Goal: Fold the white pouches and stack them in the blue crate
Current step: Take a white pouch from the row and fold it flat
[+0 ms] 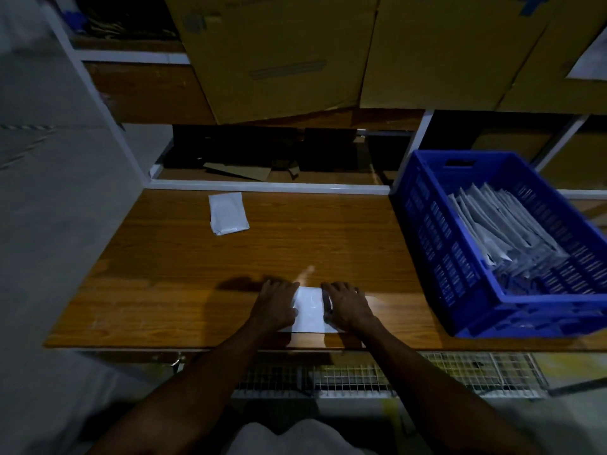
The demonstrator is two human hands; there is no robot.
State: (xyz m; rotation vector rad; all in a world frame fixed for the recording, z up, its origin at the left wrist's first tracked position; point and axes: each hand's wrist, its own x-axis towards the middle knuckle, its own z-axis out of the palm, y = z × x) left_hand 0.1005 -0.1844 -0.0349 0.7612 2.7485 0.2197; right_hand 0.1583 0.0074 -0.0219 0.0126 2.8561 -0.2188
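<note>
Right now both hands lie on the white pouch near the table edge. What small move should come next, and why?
Probably fold it: the left hand and right hand press flat on either side of the pouch, which still lies spread on the table, while the blue crate already holds stacked pouches.

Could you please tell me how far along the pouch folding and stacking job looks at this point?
Well under way. Done: a row of white pouches already stands in the blue crate. In hand: both the left hand and right hand press one pouch flat near the wooden table's front edge. Left: that pouch must reach the crate, and another pouch waits at the table's far side.
</note>
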